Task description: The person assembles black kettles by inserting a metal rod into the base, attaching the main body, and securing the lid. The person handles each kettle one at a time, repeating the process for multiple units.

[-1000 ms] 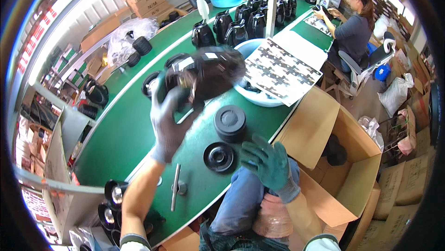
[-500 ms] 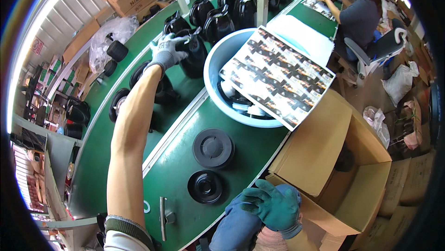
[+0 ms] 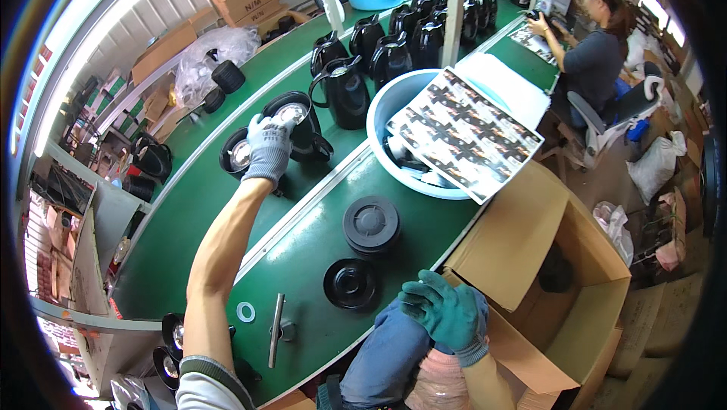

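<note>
My left hand point(image 3: 269, 149), in a grey glove, reaches over the green belt. Its fingers curl at the near rim of an open black jug point(image 3: 305, 134) with a silvery interior. A second open black jug point(image 3: 236, 154) sits just left of that hand. Behind stands an upright black jug with a handle point(image 3: 344, 96). My right hand point(image 3: 447, 315), in a green glove, hovers over my lap with loosely bent fingers, holding nothing. On the nearer surface are a stack of round black lids point(image 3: 371, 224) and a black ring-shaped part point(image 3: 351, 283).
A blue basin point(image 3: 379, 141) of small parts carries a printed sheet point(image 3: 468, 137). An open cardboard box point(image 3: 522, 243) is at the right. A metal bar point(image 3: 277, 330) and a pale ring point(image 3: 245, 311) lie nearby. Several black jugs stand farther back; a co-worker point(image 3: 602, 54) sits at far right.
My left hand has come back nearer from the upright jug to an open one, its spread fingers now curled. The view has shifted; my right hand stays over my lap.
</note>
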### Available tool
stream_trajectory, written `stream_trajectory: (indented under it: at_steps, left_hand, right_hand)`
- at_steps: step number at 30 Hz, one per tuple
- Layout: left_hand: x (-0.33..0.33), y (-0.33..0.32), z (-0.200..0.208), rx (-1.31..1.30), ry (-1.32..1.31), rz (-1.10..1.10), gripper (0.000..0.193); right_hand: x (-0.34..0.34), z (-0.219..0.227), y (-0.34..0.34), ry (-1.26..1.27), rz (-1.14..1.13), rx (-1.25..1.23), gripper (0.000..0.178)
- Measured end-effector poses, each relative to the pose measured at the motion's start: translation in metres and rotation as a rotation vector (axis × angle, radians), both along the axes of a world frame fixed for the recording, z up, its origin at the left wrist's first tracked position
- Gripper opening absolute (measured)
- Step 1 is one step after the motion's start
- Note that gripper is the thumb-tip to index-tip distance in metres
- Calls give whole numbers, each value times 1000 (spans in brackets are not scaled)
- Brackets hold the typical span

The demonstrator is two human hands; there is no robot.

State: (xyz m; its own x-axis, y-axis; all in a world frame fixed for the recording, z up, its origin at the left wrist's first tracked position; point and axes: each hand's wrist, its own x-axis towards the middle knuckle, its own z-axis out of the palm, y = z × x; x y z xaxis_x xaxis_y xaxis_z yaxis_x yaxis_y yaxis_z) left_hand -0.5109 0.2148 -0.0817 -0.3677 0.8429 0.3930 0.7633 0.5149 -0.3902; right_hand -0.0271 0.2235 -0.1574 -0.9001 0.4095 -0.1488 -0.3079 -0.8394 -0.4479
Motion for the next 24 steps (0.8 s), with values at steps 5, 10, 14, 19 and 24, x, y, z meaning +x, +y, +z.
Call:
stream_trajectory:
  at_steps: [5, 10, 14, 19, 24]
  left_hand:
    - [79, -57, 78, 35, -11, -96, 40]
    - [185, -131, 134, -36, -169, -309, 32]
    - [257, -190, 142, -145, -184, -461, 31]
    - [303, -256, 123, 77, -565, -551, 44]
    - [285, -355, 19, 1127, -1264, 69, 61]
  right_hand:
    - [-13, 37, -3, -5, 2, 525, 64]
    - [-69, 136, -13, -228, -521, 1998, 82]
    - [-79, 153, -42, -323, -163, 2448, 76]
    - [-27, 122, -82, -164, -220, 2231, 47]
    - [8, 108, -107, -144, -395, 1673, 42]
